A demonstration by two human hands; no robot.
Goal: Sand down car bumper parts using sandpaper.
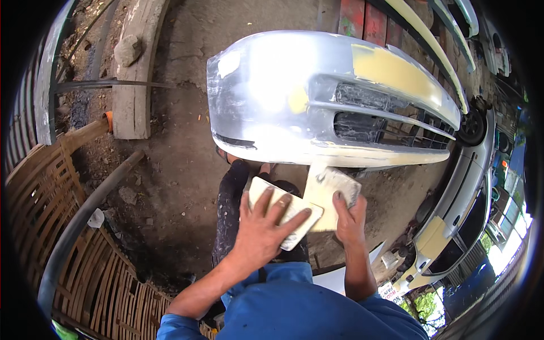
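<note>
My left hand (265, 223) lies across a pale flat rectangular spreader or pad (297, 233), gripping it with the fingers spread over its top. In my right hand (352, 216) is a cream-coloured board (324, 193) with a narrower, handle-like end and grey smears, pinched under the thumb at its right edge. The pad's right corner overlaps the board; whether they touch is hard to tell. Just beyond both hands stands a car bumper cover (272, 106), grey and white with patches of yellowish body filler (391, 70). The board's far end overlaps its lower edge in view.
A partly filler-coated car (450, 212) stands at the right. More bumper-like panels (433, 46) lie at the upper right. Leftward are a concrete beam (134, 102) with a stone (127, 50), a grey pipe (91, 212) and a bamboo slat structure (102, 280). The ground (178, 182) is bare dirt.
</note>
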